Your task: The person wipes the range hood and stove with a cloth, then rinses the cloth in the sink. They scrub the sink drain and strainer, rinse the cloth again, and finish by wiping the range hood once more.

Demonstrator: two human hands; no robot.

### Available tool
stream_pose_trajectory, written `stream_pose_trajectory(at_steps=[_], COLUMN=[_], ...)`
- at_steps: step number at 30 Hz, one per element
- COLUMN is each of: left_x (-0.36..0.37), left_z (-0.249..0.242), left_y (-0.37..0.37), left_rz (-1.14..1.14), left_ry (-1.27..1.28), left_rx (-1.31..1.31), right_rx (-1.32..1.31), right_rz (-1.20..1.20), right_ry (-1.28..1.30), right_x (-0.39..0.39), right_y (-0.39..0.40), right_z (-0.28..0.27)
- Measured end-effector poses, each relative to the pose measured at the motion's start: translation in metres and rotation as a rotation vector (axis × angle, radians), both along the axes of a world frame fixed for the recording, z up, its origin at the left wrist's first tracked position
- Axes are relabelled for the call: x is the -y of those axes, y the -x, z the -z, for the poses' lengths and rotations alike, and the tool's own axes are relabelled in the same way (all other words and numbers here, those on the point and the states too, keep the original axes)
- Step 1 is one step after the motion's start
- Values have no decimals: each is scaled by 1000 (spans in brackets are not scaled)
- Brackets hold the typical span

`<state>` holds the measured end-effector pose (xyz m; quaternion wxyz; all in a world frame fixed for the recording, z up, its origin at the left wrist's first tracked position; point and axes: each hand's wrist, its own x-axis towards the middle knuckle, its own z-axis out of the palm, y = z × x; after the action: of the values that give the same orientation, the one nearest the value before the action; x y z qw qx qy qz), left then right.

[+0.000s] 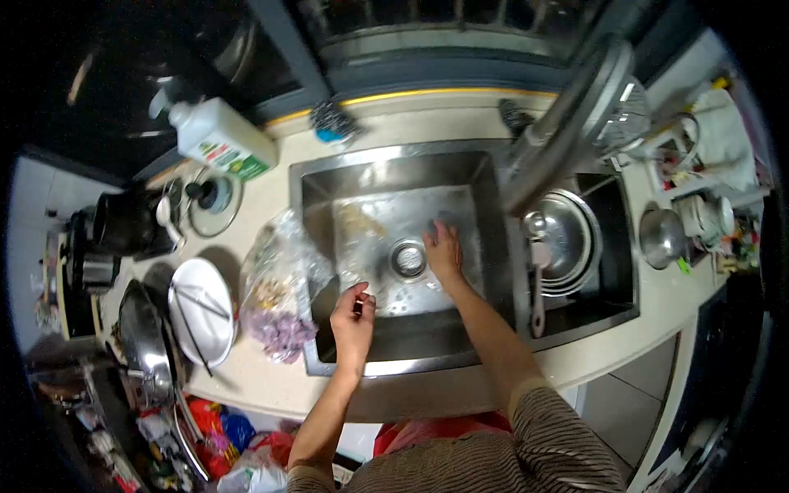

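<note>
Right hand (445, 256) loosely curled beside drain (408, 259); left hand (353, 324) half-closed over sink's near-left corner. Risk: loose scraps clogging the drain.

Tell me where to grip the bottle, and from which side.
Grip the bottle round its body, below the pump, probably from the sink side: the body is broad, the pump narrow, and the window frame stands behind.
</note>
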<state>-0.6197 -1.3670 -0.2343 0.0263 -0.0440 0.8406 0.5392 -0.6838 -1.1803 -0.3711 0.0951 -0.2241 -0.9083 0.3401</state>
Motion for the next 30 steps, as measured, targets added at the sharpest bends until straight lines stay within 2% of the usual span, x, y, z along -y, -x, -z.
stream_pose_trajectory(at_steps=[2, 5, 6, 7, 9, 12, 15, 17, 18, 19, 21, 22, 23, 24, 25, 26, 27, 28, 30], left_x=[-15, -42, -50, -59, -76, -96, -112, -119, -123, -128, -139, -145, -153, -158, -159, -179, -173, -178, -206], left_z=[10, 4, 9, -2, -10, -23, -31, -35, -36, -35, -27, -25, -22, -17, -8, -6, 25, 31, 17], left_y=[4, 13, 14, 15, 14, 19, 31, 43, 50, 57, 71, 76, 80, 82, 84, 87, 78, 75, 62], left_rz=[25, 96, 124, 124, 99, 62, -16, -82, -112, -129, -169, -203, -242, -285, -227, -399, -300, -360, -677], left_ry=[-206, -298, -332, -352, -426, -551, -673, -832, -910, -1003, -1204, -1283, -1364, -1448, -1574, -1525, -1828, -1983, -2467], left_rx=[136, 253, 231, 314, 433, 538, 632, 696, 731, 765, 824, 852, 873, 886, 940, 893, 770, 631, 200], right_rx=[-180, -648, -825, -703, -520, -279, -398, -310, -262, -130, -617, -699, -669, -510, -341, -233, -105, -62, -49], right_rz=[196, 346, 417, 380, 104, -155, -9, 63, 105, 230, 176, 143, 73, -3, -55, -73, -102, -132, -178], right_ry=[276, 391, 318, 117, -9, 114, -19, 244, 373, 396, 222, 258, 475, 830, 1141, 1345, 1491, 1532, 1530], right_x=[-37, -128, -154, -183, -237, -270, -278, -281, -279, -276, -235, -199, -159, -115, -77, -54, -33, -27, -29], right_y=[5, 17, 29, 39, 70, 92, 101, 108, 107, 106, 82, 60, 40, 15, -6, -23, -32, -40, -50], right_z=[-54, -131, -145, -158, -154, -147, -131, -127, -130, -132, -133, -138, -141, -147, -153, -158, -153, -150, -144])
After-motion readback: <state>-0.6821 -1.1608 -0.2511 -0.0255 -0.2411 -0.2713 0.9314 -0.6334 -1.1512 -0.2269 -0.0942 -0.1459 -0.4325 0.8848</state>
